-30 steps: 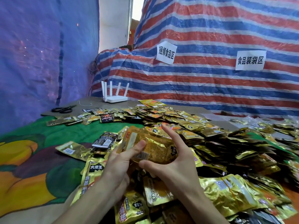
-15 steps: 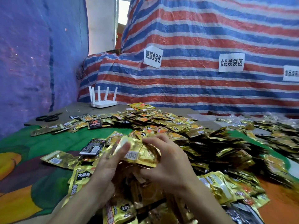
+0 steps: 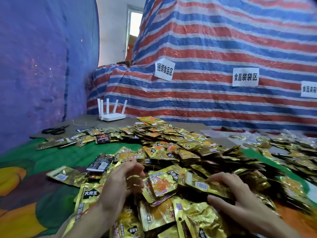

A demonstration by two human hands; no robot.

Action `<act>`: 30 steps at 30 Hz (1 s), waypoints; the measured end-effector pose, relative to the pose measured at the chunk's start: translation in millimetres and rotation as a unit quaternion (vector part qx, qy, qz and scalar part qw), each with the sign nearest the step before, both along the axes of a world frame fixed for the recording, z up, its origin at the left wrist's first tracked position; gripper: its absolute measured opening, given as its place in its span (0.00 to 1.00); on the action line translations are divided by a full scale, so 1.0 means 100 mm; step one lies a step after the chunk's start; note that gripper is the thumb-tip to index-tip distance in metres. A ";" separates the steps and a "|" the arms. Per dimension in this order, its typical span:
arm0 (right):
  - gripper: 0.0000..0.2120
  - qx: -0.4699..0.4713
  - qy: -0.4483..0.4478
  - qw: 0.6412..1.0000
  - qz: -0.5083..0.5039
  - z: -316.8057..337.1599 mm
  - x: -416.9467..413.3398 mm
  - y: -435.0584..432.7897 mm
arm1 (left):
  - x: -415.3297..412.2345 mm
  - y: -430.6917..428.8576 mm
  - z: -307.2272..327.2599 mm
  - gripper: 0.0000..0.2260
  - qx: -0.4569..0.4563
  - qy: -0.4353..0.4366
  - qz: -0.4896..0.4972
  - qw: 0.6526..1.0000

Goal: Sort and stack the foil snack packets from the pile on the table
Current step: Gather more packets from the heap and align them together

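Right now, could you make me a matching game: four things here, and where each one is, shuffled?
Things: 1 router; 2 scissors; 3 paper sign; 4 barcode packet.
Places: A pinched in the right hand; B on the striped tarp; C back of the table, behind the pile; D left edge, by the blue wall.
Pairs: 1-C; 2-D; 3-B; 4-A.

A single wide-angle head camera looks forward and down across the table (image 3: 91, 125). The packet pile (image 3: 180, 152) lies close beneath it; the striped tarp (image 3: 223, 48) stands beyond.
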State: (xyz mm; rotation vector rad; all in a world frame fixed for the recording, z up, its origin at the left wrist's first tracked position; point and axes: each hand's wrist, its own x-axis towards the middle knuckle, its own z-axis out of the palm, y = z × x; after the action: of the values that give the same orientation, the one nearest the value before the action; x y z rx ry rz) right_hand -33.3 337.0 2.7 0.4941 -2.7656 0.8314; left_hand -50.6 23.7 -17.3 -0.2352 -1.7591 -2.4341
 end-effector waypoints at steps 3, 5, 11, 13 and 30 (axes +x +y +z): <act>0.19 -0.004 0.064 0.998 -0.014 0.01 0.03 -0.03 | 0.02 -0.01 0.01 0.15 -0.033 0.018 0.031 0.999; 0.20 0.013 0.099 0.995 -0.022 0.09 0.02 -0.08 | 0.01 0.00 0.04 0.13 -0.032 0.017 0.053 0.998; 0.18 0.040 0.154 0.987 0.017 0.68 -0.48 -0.43 | -0.46 -0.07 0.34 0.08 -0.128 0.022 0.086 0.988; 0.15 0.076 0.149 0.986 0.025 0.87 -0.83 -0.61 | -0.76 -0.12 0.46 0.07 -0.209 0.034 0.098 0.972; 0.19 0.361 -0.121 0.924 -0.041 0.48 -3.19 -1.31 | -2.73 -0.10 -0.05 0.14 -0.631 -0.088 0.067 0.767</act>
State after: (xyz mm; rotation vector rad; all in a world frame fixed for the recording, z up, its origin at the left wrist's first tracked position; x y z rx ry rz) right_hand -352.1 205.8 51.0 0.3938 -3.2409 -0.2045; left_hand -324.0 13.6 -22.2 0.0300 -3.0329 -0.7943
